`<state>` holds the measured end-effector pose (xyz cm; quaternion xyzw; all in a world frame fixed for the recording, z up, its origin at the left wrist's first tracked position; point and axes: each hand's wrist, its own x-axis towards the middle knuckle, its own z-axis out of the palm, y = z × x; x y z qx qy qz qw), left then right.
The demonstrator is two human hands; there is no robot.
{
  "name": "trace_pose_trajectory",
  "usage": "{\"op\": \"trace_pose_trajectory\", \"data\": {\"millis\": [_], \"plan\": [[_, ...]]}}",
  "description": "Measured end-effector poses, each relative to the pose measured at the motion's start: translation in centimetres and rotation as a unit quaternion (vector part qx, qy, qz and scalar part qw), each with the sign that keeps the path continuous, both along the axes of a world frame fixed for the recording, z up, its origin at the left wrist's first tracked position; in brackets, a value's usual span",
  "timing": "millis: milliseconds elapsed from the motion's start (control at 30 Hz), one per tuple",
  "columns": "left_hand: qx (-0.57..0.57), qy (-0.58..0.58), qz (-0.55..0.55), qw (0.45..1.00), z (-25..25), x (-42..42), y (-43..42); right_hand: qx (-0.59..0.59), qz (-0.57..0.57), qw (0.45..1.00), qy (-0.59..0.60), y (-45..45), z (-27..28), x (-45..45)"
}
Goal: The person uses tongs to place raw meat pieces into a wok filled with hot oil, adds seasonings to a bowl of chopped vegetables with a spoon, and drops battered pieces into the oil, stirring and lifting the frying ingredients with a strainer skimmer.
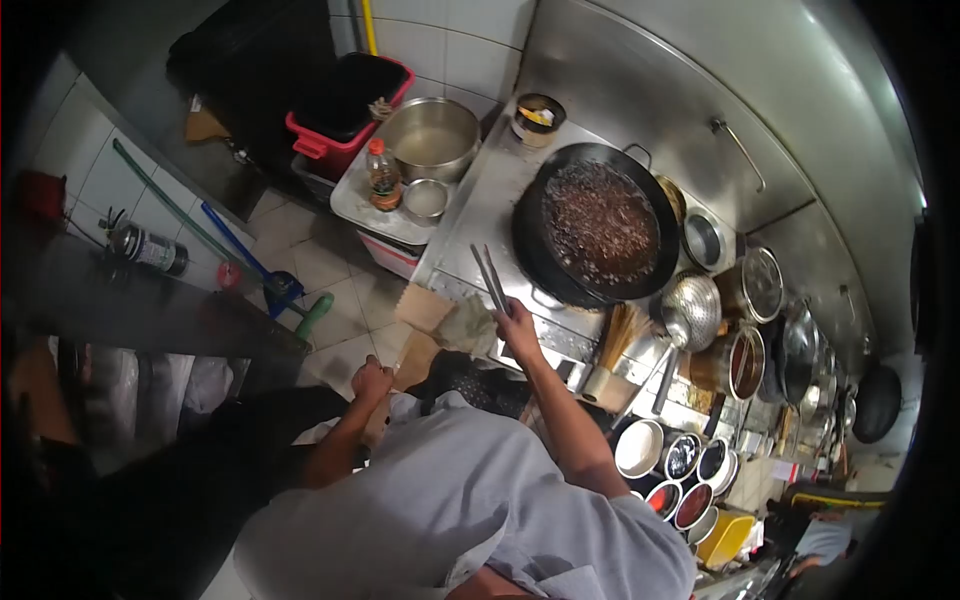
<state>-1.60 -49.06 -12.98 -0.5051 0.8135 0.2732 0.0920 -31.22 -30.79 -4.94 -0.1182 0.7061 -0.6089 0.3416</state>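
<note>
My right hand (518,332) grips a pair of metal tongs (488,278), whose tips point up and away over the steel counter, left of the wok. In the large black wok (527,215), dark reddish-brown food (605,222) bubbles in liquid. My left hand (372,380) is closed, held low in front of my body over the floor side. Whether it holds anything is hidden. Beside it lie brown cardboard (424,308) and a pale crumpled cloth or bag (468,325) at the counter's edge.
To the left, a steel pot (432,140), a sauce bottle (383,178) and a small bowl (427,200) stand on a side table. A perforated ladle (690,310), bamboo brush (622,335) and several seasoning pots (638,447) are at right. Another person (825,540) is far right.
</note>
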Motion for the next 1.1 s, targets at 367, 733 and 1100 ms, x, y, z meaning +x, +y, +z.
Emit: {"op": "trace_pose_trajectory", "data": {"millis": [367,733,1100], "plan": [[-0.055,0.226,-0.006,0.973,-0.1,2.7,-3.8,-0.018,-0.012,0.991,-0.133,-22.3,-3.4,-5.9],[0.328,0.457,0.03,0.826,10.1,-14.4,0.4,-0.018,0.167,0.983,-0.074,-1.1,4.8,1.7],[0.158,0.442,-0.296,0.832,10.7,-22.0,11.3,-0.087,-0.075,0.972,-0.204,12.7,4.6,2.6]]}}
